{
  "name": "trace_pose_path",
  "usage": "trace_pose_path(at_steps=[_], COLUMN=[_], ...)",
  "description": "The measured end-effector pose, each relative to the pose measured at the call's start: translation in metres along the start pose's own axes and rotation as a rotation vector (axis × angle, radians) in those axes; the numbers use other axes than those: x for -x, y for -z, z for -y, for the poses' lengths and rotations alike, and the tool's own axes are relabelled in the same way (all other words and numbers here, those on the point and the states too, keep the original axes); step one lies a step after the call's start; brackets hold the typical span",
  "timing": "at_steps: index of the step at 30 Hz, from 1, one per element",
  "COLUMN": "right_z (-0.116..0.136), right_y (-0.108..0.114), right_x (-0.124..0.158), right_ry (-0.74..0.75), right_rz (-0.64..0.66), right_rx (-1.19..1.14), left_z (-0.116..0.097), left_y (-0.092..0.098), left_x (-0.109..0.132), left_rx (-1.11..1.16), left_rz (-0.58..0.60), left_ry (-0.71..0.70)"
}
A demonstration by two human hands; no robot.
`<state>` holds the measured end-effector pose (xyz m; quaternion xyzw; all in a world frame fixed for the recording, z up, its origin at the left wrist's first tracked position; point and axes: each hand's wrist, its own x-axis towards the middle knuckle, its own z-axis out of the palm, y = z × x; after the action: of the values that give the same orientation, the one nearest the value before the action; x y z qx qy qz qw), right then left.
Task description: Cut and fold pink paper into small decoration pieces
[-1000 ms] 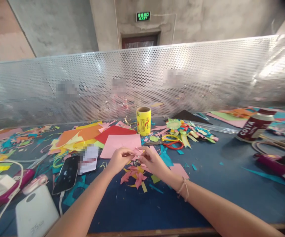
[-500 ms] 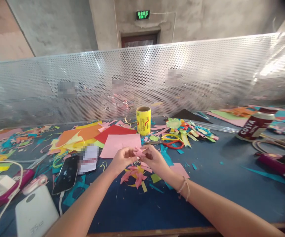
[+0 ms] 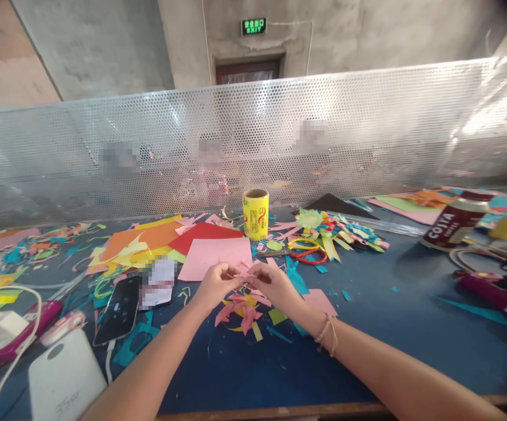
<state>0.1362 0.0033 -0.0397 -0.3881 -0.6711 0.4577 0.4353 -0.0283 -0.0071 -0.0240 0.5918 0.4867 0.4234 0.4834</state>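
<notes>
Both hands meet over the middle of the table. My left hand (image 3: 218,284) pinches one side of a small folded piece of pink paper (image 3: 243,270), and my right hand (image 3: 275,285) pinches the other side. Fingertips hide part of the paper. Just below the hands lie crumpled pink paper pieces (image 3: 241,311) with yellow bits among them. A flat pink sheet (image 3: 213,259) lies behind my left hand, with a red sheet (image 3: 207,233) partly under it. Scissors with red and yellow handles (image 3: 308,252) rest beyond my right hand.
A yellow tape roll (image 3: 255,215) stands behind the hands. To the left are a black phone (image 3: 117,310), another phone (image 3: 159,283) and a white power bank (image 3: 64,377). A tilted Costa bottle (image 3: 457,221) and a purple power strip (image 3: 494,298) are at right. A perforated metal screen (image 3: 253,134) borders the back.
Both hands have shifted slightly, and the pink paper between the fingertips has turned a little and sits lower. A blurred yellow shape has appeared at the far right edge.
</notes>
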Motion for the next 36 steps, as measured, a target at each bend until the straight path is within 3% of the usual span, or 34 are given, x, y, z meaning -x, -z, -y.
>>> trace_pose_path(at_steps=[4, 14, 19, 25, 36], right_z=[0.003, -0.003, -0.007, -0.006, -0.008], right_y=[0.001, 0.004, 0.000, -0.012, -0.007], right_x=[0.000, 0.000, 0.000, 0.008, 0.010], right_ry=[-0.011, -0.055, 0.064, 0.356, 0.344], right_rz=[0.022, 0.065, 0.061, 0.316, 0.382], right_rx=[-0.013, -0.175, 0.150, 0.553, 0.590], left_z=[0.000, -0.002, -0.004, 0.000, 0.002], left_y=[0.000, 0.001, 0.004, 0.012, 0.013], left_x=[0.000, -0.001, -0.004, -0.011, -0.011], left_rx=[-0.010, 0.133, 0.273, 0.302, 0.230], left_rz=[0.050, 0.002, -0.128, -0.351, -0.311], left_ry=[-0.022, 0.067, 0.113, 0.077, 0.086])
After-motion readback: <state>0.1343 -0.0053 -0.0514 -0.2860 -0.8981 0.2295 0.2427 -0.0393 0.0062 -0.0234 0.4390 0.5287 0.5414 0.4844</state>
